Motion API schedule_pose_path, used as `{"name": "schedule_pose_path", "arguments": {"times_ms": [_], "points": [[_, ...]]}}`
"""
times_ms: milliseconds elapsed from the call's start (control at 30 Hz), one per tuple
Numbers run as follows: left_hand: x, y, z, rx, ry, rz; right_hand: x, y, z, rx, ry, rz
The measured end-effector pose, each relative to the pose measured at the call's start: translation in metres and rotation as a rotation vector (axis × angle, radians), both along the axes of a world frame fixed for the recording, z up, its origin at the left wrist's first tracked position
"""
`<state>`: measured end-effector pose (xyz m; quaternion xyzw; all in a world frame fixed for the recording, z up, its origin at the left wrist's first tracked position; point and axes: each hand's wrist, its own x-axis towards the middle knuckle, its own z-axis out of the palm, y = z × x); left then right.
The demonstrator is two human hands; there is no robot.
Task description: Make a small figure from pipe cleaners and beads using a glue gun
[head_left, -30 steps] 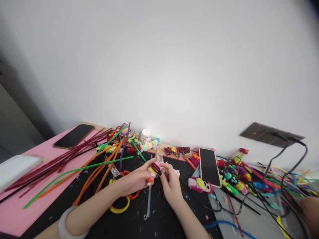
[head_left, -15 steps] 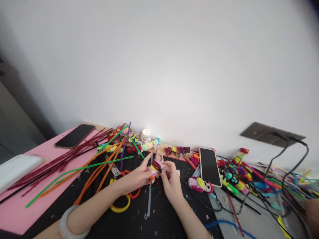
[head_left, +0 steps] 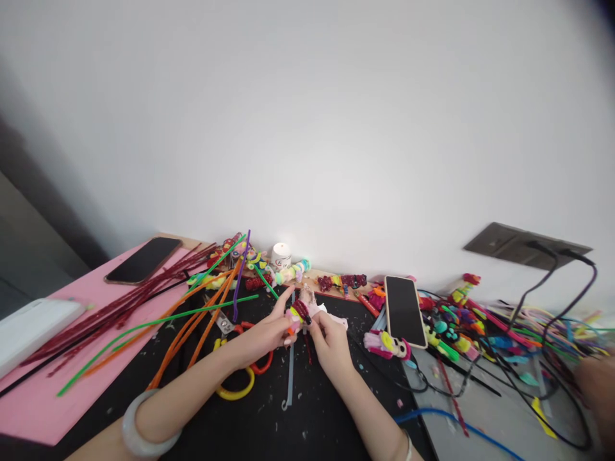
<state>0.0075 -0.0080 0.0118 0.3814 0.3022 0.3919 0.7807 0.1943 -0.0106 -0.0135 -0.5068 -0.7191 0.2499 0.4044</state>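
Both my hands meet over the black mat (head_left: 312,410) in the middle of the table. My left hand (head_left: 263,335) and my right hand (head_left: 330,342) pinch the same small pipe-cleaner figure (head_left: 298,314), pink with dark red and yellow wraps. The fingers of both hands are closed round it. A pale bangle sits on my left wrist (head_left: 144,426). Scissors with yellow and red handles (head_left: 240,378) lie just under my left hand.
Long orange, green and purple pipe cleaners (head_left: 202,314) and dark red ones (head_left: 115,314) lie at the left on a pink mat (head_left: 29,410). Two phones (head_left: 143,259) (head_left: 405,310) lie flat. Coloured craft pieces (head_left: 461,326) and cables (head_left: 542,358) crowd the right. Another person's hand (head_left: 596,387) shows at the right edge.
My hands have turned the small figure slightly between the fingers and shifted a little away from me. The view has tilted down a bit.
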Motion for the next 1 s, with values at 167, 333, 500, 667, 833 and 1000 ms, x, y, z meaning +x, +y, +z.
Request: {"name": "schedule_pose_path", "arguments": {"times_ms": [167,333,500,667,833,1000], "points": [[-0.002,-0.001,-0.004,0.065,0.050,0.011,0.000,-0.001,0.000,0.040,-0.018,0.027],[-0.003,0.000,-0.013,0.143,0.101,0.064,0.000,-0.002,0.000,0.056,-0.026,0.043],[-0.003,0.000,-0.012,0.228,0.188,0.090,-0.001,-0.003,0.000,0.063,-0.036,0.062],[-0.003,-0.002,-0.005,0.263,0.248,0.094,0.000,-0.003,-0.001,0.072,-0.036,0.068],[-0.003,-0.003,-0.003,0.296,0.293,0.123,0.000,-0.004,0.000,0.080,-0.049,0.064],[-0.005,-0.003,-0.008,0.300,0.294,0.169,-0.001,-0.005,0.000,0.105,-0.039,0.061]]}}
